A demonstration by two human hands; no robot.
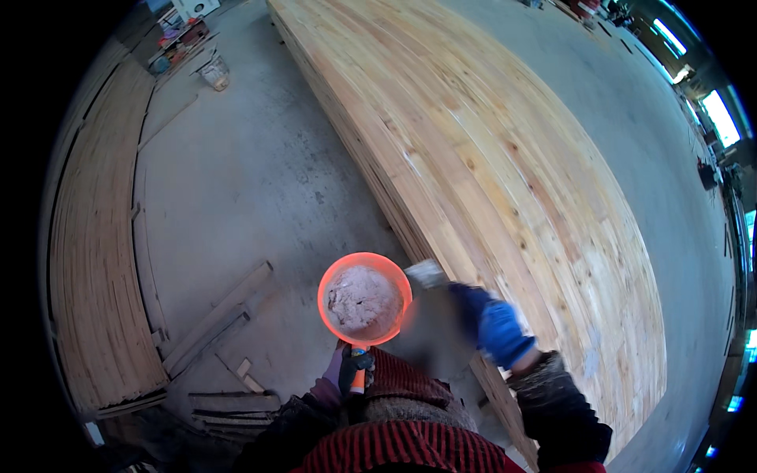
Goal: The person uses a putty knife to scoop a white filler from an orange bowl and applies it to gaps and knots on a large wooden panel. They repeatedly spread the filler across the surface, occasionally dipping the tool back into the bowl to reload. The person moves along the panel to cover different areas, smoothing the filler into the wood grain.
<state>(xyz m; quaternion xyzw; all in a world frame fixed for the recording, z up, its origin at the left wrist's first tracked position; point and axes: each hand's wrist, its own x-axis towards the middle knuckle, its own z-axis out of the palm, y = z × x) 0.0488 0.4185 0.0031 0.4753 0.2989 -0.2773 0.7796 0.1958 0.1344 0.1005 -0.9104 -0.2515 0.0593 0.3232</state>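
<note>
My left hand [356,369], in a dark glove, is closed around the handle of an orange scoop [325,293]. Its round bowl holds a lumpy, pinkish-grey paste [363,299]. My right hand [502,331], in a blue glove and smeared by motion, is over the near-left edge of a long stack of wooden panels [505,197]. From its fingers a putty knife reaches toward the scoop's rim, its pale, blurred blade [426,273] just right of the bowl. A dark blur below the blade cannot be made out. Pale smears mark the top panel's seams and knots.
Another stack of long boards [102,236] lies along the left. Loose wood strips [221,315] rest on the concrete floor [236,173] between the stacks. A stained bucket [214,75] stands at the far left, near some clutter. Windows line the far right.
</note>
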